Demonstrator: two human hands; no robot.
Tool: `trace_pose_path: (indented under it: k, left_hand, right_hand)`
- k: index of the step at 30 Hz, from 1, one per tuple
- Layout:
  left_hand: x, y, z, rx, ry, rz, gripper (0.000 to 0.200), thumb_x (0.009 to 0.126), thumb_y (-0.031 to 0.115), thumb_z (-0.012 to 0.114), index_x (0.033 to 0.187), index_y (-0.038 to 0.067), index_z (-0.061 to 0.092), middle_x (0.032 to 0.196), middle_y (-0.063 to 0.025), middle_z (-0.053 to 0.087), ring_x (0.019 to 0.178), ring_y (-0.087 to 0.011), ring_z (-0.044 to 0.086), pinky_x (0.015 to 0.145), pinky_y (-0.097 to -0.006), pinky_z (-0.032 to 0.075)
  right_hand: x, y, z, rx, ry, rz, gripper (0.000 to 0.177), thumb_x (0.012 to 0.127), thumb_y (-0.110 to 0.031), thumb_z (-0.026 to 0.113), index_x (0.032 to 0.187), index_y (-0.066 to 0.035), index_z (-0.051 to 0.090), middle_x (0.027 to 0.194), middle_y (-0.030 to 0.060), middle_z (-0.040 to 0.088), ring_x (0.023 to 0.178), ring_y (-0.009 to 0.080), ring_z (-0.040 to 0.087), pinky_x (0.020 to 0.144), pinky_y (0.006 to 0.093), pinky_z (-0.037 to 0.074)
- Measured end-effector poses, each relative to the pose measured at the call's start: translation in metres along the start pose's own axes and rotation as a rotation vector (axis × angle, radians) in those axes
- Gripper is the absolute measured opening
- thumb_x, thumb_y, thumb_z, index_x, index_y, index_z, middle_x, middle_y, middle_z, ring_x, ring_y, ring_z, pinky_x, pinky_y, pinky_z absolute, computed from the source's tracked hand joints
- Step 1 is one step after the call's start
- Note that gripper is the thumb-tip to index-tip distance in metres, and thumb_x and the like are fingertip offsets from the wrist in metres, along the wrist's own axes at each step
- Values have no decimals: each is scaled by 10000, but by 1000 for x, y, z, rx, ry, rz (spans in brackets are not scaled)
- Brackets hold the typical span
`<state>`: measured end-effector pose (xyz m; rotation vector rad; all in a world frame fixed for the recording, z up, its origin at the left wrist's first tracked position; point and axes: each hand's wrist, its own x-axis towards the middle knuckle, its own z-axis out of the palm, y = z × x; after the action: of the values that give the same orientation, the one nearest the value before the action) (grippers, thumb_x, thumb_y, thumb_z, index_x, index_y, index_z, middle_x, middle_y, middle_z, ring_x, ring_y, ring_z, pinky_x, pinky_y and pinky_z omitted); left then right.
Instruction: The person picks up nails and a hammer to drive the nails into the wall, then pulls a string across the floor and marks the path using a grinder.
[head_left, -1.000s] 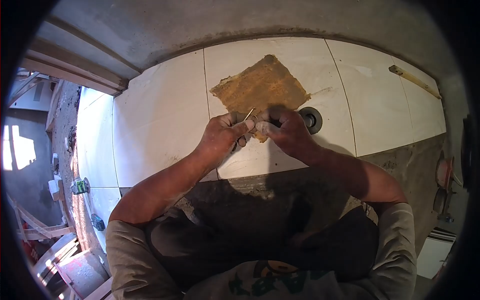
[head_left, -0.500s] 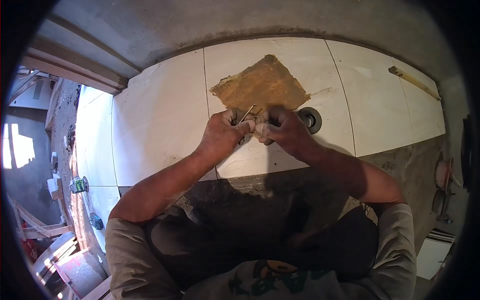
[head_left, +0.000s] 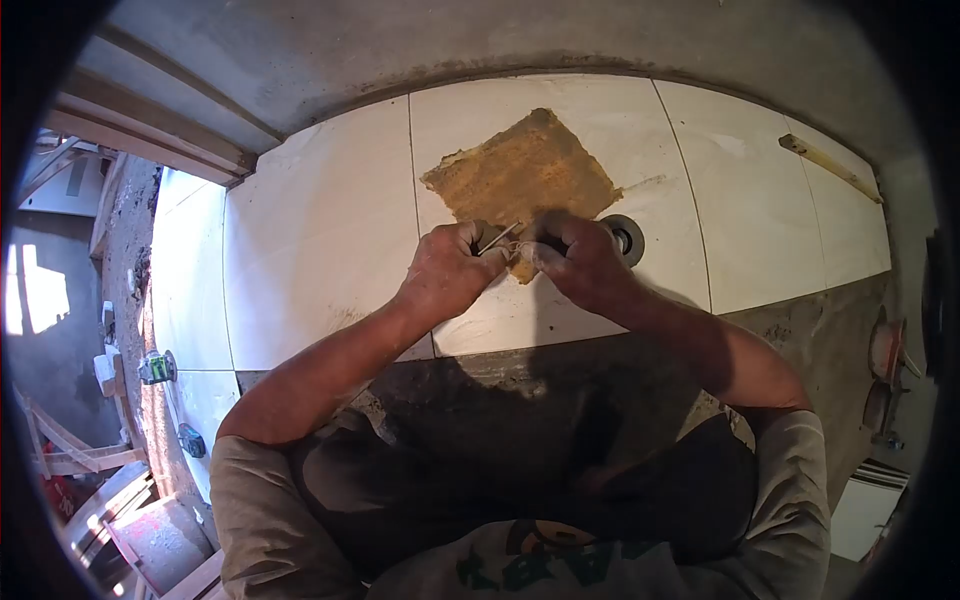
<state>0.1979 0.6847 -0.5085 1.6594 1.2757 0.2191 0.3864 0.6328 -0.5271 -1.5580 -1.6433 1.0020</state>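
My left hand (head_left: 452, 270) is closed, thumb pressed against the fingers, with a thin pale rod (head_left: 501, 237) slanting up out of its grip. Facing it a few centimetres away, my right hand (head_left: 590, 262) pinches at a fine, pale looped strand (head_left: 515, 246) between the two hands. Whether the strand is string or wire cannot be made out. Both hands hover over the lower edge of a ragged brown diamond-shaped patch (head_left: 525, 170) on the white tiles. Partly behind my right hand lies a dark grey ring-shaped roll (head_left: 628, 240).
Large white tiles (head_left: 320, 240) cover the floor up to a grey wall (head_left: 500, 40). A short wooden strip (head_left: 830, 167) lies at right. Two green-and-black devices (head_left: 157, 368) sit at left, near a bucket (head_left: 165, 540) and timber. Stacked tiles (head_left: 868, 510) stand at lower right.
My hands have drawn slightly apart, the right one shifting a little right and down. The rod has tilted flatter, and more of the brown patch's lower corner shows between the hands.
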Motion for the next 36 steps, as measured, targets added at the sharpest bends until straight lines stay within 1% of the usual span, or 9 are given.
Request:
trace_pose_path:
  k: [2,4,8,10,13,24,32,34,36]
  left_hand:
    - [-3,2,1,-22,-16,6,244,840,242,678,889,4,665,673,-43,592,623,-102,526,590,-298,446]
    - [-3,2,2,-44,-33,13,215,851,222,675,866,8,659,659,16,549,618,-57,472,560,-263,409]
    - [0,-1,2,-105,-53,-39,208,860,215,664,888,8,669,668,34,544,619,-58,466,563,-260,401]
    - [1,-2,2,-112,-60,-73,205,862,211,659,889,8,669,677,37,546,623,-57,466,569,-258,400]
    - [3,-5,1,-107,-48,-76,209,863,214,661,892,7,667,699,21,565,643,-63,481,591,-260,409]
    - [5,-1,-7,49,95,33,248,849,226,669,907,-15,661,725,-74,626,665,-118,541,633,-309,458]
    - [9,-9,-11,30,89,3,268,837,234,664,900,-27,658,724,-74,629,660,-129,548,632,-311,459]
    - [9,-5,-11,-18,87,-14,268,834,233,666,896,-27,658,719,-69,625,658,-128,547,629,-308,457]
    - [6,4,-9,55,43,-69,280,830,252,676,885,-22,661,714,-60,625,658,-127,550,624,-306,452]
  right_hand:
    - [0,8,2,4,16,-27,134,856,-125,638,911,-7,603,741,60,585,707,119,531,678,311,456]
    - [1,7,0,-8,-17,-6,163,830,-163,628,887,-10,634,790,166,634,740,302,629,709,391,485]
    - [1,1,-6,-57,-109,78,162,831,-147,625,902,-2,638,814,161,641,768,276,637,727,372,489]
    - [0,2,-6,49,-108,73,134,851,-98,630,943,0,623,773,48,602,725,88,533,681,300,462]
    - [2,13,-2,36,-63,-22,114,846,-90,634,918,-2,634,778,50,611,741,86,551,694,293,470]
    - [2,12,-2,-61,-89,37,98,855,-93,642,881,-4,609,776,76,611,731,131,564,694,315,468]
    - [-1,11,-4,-77,-126,77,139,857,-148,649,877,-12,627,764,75,630,710,145,570,682,324,474]
    - [-2,15,-1,-46,-113,25,198,834,-224,649,855,-27,640,732,153,633,663,270,625,660,405,478]
    - [-3,13,2,-31,-88,-2,195,831,-227,653,842,-32,646,740,145,639,669,264,627,658,405,480]
